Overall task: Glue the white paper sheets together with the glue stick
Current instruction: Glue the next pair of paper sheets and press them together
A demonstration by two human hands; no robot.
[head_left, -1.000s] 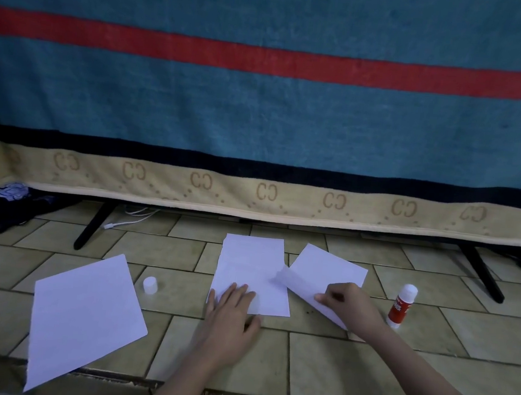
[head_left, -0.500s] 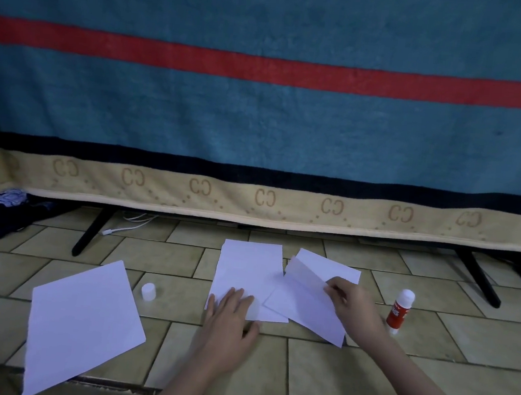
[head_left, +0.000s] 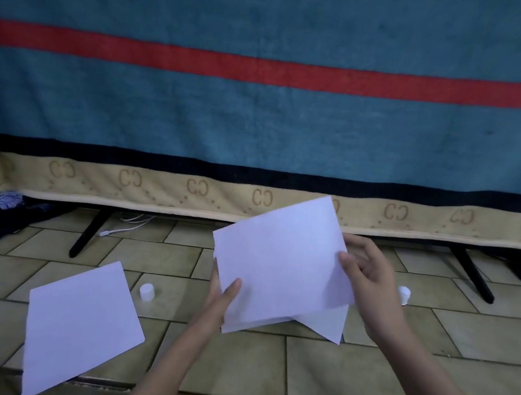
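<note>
a teal blanket [head_left: 260,126] with a red stripe [head_left: 266,69] hangs beyond the fingers [head_left: 350,264], black stand legs [head_left: 88,234] and a white cable [head_left: 127,225] on the tiled floor [head_left: 330,375].

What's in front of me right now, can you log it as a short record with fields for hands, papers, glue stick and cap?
left hand: grips the lower left edge of the lifted sheets
right hand: grips their right edge
lifted sheets: held above the tiled floor, overlapping, not squared up
spare sheet: flat on the floor, left of the hands
glue stick: upright on the floor, partly hidden behind the right hand
cap: standing on the floor by the spare sheet
</note>
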